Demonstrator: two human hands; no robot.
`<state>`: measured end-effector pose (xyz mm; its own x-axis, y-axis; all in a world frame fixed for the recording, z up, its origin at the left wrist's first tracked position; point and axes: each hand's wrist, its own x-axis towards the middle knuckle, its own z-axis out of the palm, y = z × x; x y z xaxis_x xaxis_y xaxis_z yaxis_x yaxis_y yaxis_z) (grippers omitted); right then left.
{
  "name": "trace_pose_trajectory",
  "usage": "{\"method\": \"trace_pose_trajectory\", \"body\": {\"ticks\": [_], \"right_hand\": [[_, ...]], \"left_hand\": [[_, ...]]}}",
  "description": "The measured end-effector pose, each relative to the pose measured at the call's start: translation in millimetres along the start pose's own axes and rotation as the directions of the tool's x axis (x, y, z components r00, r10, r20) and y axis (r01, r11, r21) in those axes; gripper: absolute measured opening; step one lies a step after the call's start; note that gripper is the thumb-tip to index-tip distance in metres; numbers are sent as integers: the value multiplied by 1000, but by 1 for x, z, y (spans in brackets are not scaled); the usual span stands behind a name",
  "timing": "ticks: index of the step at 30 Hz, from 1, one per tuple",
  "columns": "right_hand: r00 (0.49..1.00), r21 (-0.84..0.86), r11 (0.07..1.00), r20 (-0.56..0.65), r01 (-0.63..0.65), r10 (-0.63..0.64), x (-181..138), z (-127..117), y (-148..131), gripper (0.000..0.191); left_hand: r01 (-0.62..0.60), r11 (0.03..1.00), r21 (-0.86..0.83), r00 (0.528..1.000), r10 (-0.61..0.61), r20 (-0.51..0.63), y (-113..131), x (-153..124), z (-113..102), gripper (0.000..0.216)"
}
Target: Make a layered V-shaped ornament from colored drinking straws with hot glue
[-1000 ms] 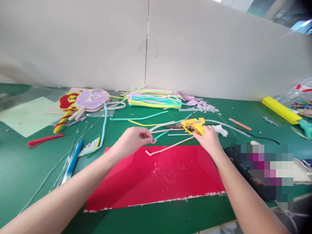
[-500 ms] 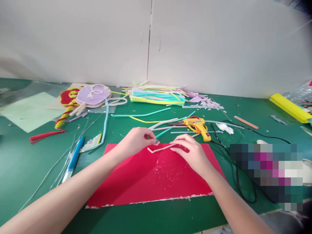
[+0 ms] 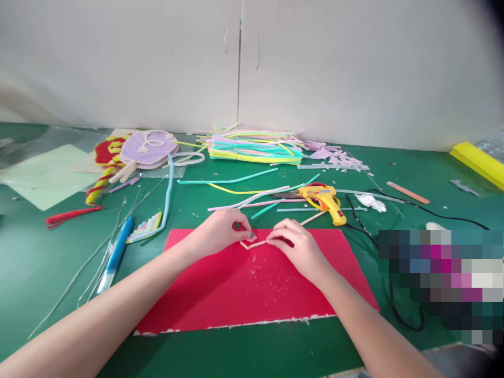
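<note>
My left hand (image 3: 220, 231) pinches the bent left end of a pale cream pipe cleaner (image 3: 255, 243) lying on the top edge of a red mat (image 3: 252, 294). My right hand (image 3: 293, 247) is closed on the same pipe cleaner just to the right, the fingertips of both hands almost meeting. Behind my right hand a yellow glue gun (image 3: 325, 199) lies on the green table (image 3: 39, 262), untouched, with its black cord (image 3: 378, 220) running off to the right.
A stack of coloured pipe cleaners (image 3: 254, 147) lies at the back by the white wall. A lilac and red pipe-cleaner piece (image 3: 134, 152) rests at back left. Loose strands (image 3: 236, 181), a blue pen (image 3: 114, 257), wires and a yellow bar (image 3: 478, 163) lie around.
My right hand left the glue gun and came down onto the pipe cleaner, then slid left towards my left hand. The strand between the hands now looks shorter and folded.
</note>
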<state>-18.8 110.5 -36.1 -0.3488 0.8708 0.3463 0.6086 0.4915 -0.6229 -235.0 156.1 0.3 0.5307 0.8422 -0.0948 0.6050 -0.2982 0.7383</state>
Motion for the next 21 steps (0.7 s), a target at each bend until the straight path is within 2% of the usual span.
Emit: {"method": "trace_pose_trajectory", "body": {"ticks": [6, 11, 15, 21], "right_hand": [[997, -84, 996, 73, 9, -3, -1, -4, -5, 14], [996, -166, 984, 69, 65, -54, -2, -4, -7, 13], [994, -161, 982, 71, 96, -85, 0, -2, -9, 12], [984, -187, 973, 141, 138, -112, 2, -1, -7, 18]], "left_hand": [[9, 999, 47, 999, -7, -50, 0, -4, 2, 18], [13, 997, 74, 993, -4, -118, 7, -9, 5, 17], [21, 997, 80, 993, -11, -120, 13, -12, 5, 16], [52, 995, 91, 991, -40, -130, 16, -15, 5, 17]]}}
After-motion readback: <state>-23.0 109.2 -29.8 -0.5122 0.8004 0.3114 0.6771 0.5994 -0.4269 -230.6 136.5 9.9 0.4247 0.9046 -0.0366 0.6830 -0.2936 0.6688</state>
